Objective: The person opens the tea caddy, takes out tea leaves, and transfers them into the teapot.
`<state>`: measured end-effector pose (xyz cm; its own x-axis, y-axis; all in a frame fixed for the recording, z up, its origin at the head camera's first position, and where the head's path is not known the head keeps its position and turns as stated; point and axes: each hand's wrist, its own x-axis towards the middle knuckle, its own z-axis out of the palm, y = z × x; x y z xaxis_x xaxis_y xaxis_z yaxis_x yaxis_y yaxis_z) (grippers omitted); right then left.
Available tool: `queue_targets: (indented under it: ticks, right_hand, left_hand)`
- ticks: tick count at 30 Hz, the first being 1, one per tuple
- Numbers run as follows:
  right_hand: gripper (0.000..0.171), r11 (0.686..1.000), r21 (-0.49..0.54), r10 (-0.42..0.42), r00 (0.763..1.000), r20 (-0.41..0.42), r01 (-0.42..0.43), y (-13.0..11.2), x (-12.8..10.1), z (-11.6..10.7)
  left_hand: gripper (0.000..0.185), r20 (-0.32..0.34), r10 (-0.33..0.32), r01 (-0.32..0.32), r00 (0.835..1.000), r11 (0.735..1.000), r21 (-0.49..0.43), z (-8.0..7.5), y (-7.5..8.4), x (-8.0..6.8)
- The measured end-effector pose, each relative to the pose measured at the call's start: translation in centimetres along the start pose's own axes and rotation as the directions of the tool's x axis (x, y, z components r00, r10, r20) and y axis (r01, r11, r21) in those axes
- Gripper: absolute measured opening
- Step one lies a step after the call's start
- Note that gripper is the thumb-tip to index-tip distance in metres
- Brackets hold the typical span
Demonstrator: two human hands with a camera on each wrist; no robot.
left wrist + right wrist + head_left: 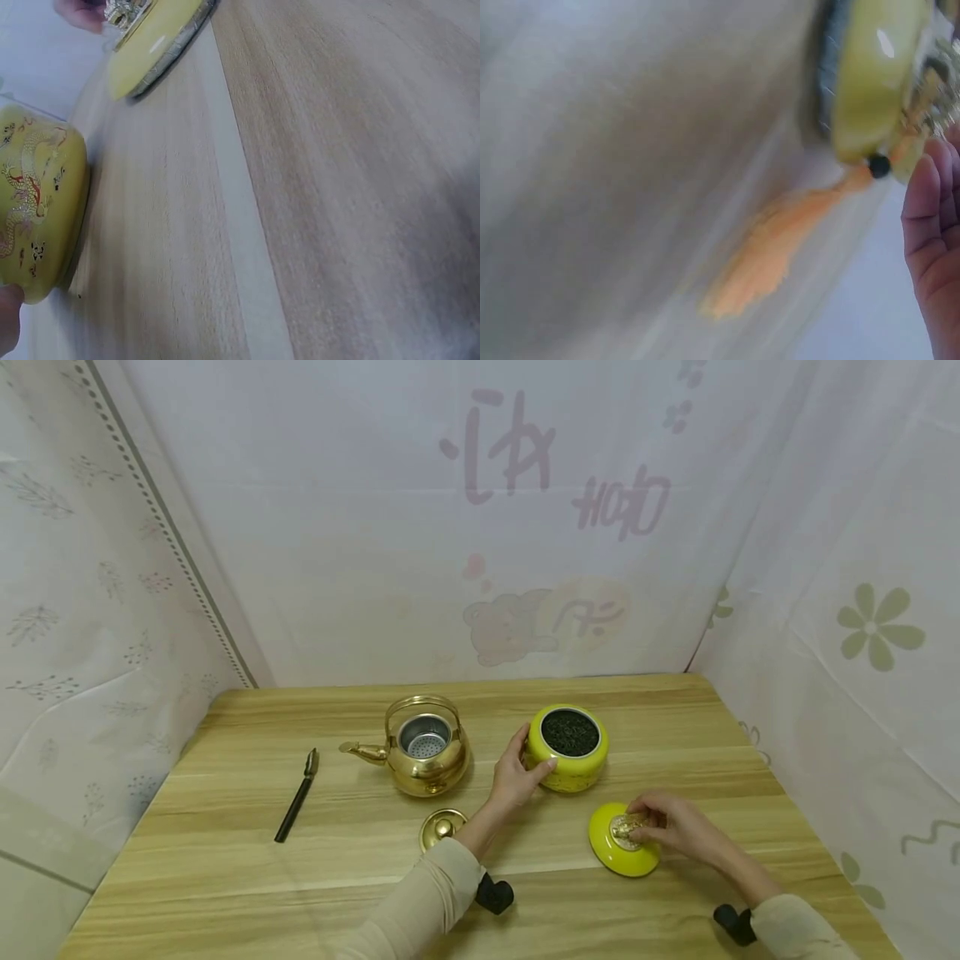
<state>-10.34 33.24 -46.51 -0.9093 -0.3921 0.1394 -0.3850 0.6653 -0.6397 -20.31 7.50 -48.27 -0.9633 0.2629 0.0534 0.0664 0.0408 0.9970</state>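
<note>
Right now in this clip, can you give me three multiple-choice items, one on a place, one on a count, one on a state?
1. Where does the black tool lie?
A. left of the teapot
B. inside the jar
C. on the yellow lid

2. How many lids lie off their vessels on the table?
A. none
B. one
C. two

3. What state is the jar in?
A. closed
B. open, with dark leaves inside
C. tipped on its side

Answers: 1 A, the tool lies apart, left of the teapot. 2 C, the gold lid and the yellow lid both rest on the wood. 3 B, the jar stands upright and uncovered while the left hand holds its side and the right hand grips the yellow lid's knob.
</note>
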Motion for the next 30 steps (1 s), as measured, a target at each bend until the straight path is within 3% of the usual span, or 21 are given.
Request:
queue_targets:
  ticks: [8, 14, 21, 30]
  right_hand:
    - [0.020, 1.000, -0.021, -0.015, 0.985, -0.174, 0.012, -0.2, 1.2, -1.2]
    - [0.026, 0.999, 0.003, 0.044, 0.973, -0.228, -0.045, 0.0, 2.4, -1.7]
    - [0.045, 0.992, 0.064, 0.123, 0.965, -0.233, -0.111, 0.2, 3.8, -1.5]
    - [0.074, 0.980, 0.160, 0.143, 0.980, -0.140, -0.120, 0.2, 6.2, -1.4]
  left_hand:
    - [0.075, -0.015, -0.017, 0.017, 1.000, 1.000, 0.004, 0.0, 0.1, -0.2]
    - [0.077, -0.021, -0.029, 0.029, 0.999, 0.999, -0.015, -0.2, 0.4, -0.4]
    - [0.077, -0.010, -0.087, 0.086, 0.996, 0.993, -0.083, -0.8, 0.7, -1.2]
    - [0.066, 0.005, -0.087, 0.087, 0.996, 0.985, -0.146, -2.8, 2.1, -4.8]
